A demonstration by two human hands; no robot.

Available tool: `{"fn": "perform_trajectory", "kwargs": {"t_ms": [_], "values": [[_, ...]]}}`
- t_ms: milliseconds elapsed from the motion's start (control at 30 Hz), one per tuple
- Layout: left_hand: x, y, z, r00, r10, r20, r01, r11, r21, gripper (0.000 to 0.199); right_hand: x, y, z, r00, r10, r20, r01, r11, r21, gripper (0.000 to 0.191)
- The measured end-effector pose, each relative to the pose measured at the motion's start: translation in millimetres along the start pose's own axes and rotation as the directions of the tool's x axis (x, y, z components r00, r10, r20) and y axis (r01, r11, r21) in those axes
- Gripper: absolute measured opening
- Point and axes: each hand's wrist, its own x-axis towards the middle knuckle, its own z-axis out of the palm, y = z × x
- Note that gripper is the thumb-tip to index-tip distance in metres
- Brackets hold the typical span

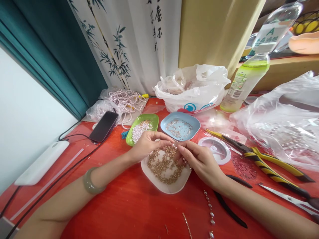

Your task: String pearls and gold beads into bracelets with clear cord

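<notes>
Over a white dish (171, 190) of small gold beads (161, 167), both hands meet with their fingertips almost touching. My left hand (149, 143) is closed in a pinch at a pearl bead (175, 146), its wrist wearing a jade-green bangle. My right hand (199, 158) is closed too, thumb and forefinger pressed together on a beaded strand whose pearls show under the fingers; the rest of it is hidden. Behind my left hand a green dish (155, 120) holds white pearls. Farther back, a blue dish (194, 132) contains thin metal pins.
Yellow-black pliers (267, 166), scissors (286, 198) and black-handled pliers (230, 209) lie right. A pearl chain (211, 214) rests in front. A round plastic case (219, 151), phone (104, 126), pearl strands (124, 103), plastic bag (191, 94) and upright bottle (245, 81) surround the dishes.
</notes>
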Motion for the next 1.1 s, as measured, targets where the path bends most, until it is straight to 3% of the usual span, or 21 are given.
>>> {"fn": "perform_trajectory", "kwargs": {"t_ms": [167, 433, 533, 667, 767, 867, 967, 1100], "values": [[-0.9, 2.3, -0.1, 0.996, 0.075, 0.041, -0.076, 0.997, 0.031, 0.006, -0.5, 0.8, -0.2, 1.0, -0.006, 0.007, 0.005, 0.999, 0.048, 0.023], [-0.9, 7.3, -3.2, 0.998, 0.056, 0.025, -0.058, 0.992, 0.114, 0.01, -0.5, -1.1, -0.1, 1.0, -0.022, 0.01, 0.022, 1.0, -0.005, 0.015], [3.9, 13.1, -14.2, 0.995, 0.075, -0.064, -0.063, 0.984, 0.168, 0.013, -0.6, 0.5, 0.6, 1.0, -0.002, -0.002, 0.002, 1.0, 0.006, 0.015], [15.5, 15.3, -43.2, 0.967, 0.101, -0.232, -0.027, 0.954, 0.299, 0.014, -0.8, 1.5, 0.7, 1.0, 0.011, -0.005, -0.011, 0.999, 0.041, 0.013], [23.0, 9.5, -66.8, 0.965, 0.107, -0.24, 0.031, 0.86, 0.51, 0.013, -1.1, 0.7, 0.3, 1.0, 0.009, -0.005, -0.009, 0.999, 0.052, 0.014], [26.6, -0.3, -81.8, 0.955, 0.176, -0.239, 0.069, 0.65, 0.756, 0.01, -1.2, 0.3, 0.1, 1.0, 0.011, -0.001, -0.01, 0.999, 0.048, 0.014], [27.5, -10.0, -85.8, 0.955, 0.223, -0.195, 0.071, 0.47, 0.88, 0.008, -1.1, 1.3, 0.1, 1.0, 0.01, -0.001, -0.01, 0.999, 0.039, 0.014], [28.1, -18.5, -84.2, 0.971, 0.18, -0.16, 0.067, 0.434, 0.898, 0.008, -1.0, 3.5, 0.4, 1.0, 0.015, 0.004, -0.016, 0.999, 0.029, 0.014]]}}
